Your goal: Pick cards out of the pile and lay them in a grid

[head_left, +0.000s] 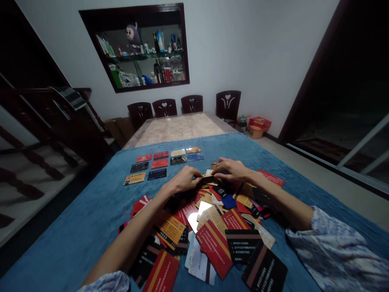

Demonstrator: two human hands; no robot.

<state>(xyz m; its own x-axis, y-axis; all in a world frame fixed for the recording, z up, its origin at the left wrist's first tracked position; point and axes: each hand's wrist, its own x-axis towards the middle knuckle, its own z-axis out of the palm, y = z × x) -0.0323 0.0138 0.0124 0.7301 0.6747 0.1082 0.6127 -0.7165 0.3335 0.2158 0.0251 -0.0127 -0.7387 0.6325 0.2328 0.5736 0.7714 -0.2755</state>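
Observation:
My left hand (187, 178) and my right hand (230, 169) come close together at the far edge of a loose pile of plastic cards (212, 239). A light tan card (208, 176) is pinched between them, its left end in my left fingers and its right end in my right fingers. The print on it is too small to read. Red, black, yellow, white and blue cards overlap under my wrists and toward me, many with stripes and lines of text. Part of the pile is hidden by my forearms.
Beyond my left hand, several cards lie in neat rows, among them a red card (159, 163) and a yellow card (134, 179). A blue cloth (100, 202) covers the near table. Dark chairs (228, 104) stand around the far end. Wooden stair railings (27, 162) are at left.

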